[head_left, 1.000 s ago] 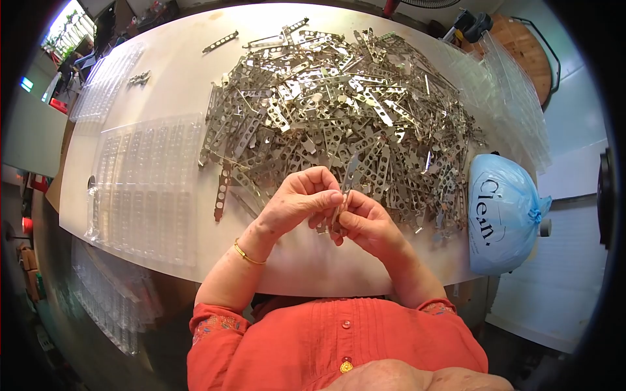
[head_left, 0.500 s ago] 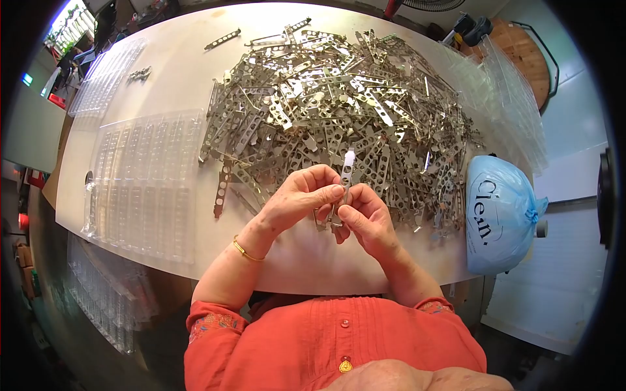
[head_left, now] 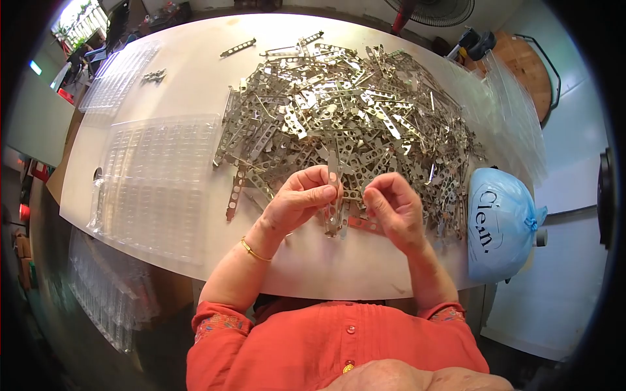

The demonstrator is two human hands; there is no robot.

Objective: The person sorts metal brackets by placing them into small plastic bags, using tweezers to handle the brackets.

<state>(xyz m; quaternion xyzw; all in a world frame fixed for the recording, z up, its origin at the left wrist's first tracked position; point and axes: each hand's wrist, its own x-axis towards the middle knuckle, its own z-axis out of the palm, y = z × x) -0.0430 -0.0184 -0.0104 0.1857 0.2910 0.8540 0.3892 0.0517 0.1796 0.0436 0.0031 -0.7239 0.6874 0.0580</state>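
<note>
Upright in my left hand (head_left: 301, 197) are perforated metal brackets (head_left: 333, 171), pinched between thumb and fingers, their lower ends showing below the grip. My right hand (head_left: 398, 212) is a little apart to the right, its fingers curled and the thumb drawn in; I cannot tell whether anything sits between them. Just below its fingertips, a bracket with a reddish sheen (head_left: 365, 225) is partly covered by the hand. Beyond both hands spreads a large heap of similar metal brackets (head_left: 313, 98).
Clear plastic trays (head_left: 153, 189) lie on the left of the white table (head_left: 313, 277). A small cluster of metal pieces (head_left: 154, 76) rests at the far left. At the right edge stands a blue plastic bag (head_left: 501, 225) marked "Clean". Plastic sheets (head_left: 512, 104) lie behind it.
My right hand has come away from the brackets and moved right. My left hand keeps them, now held upright. The whole view has shifted slightly.
</note>
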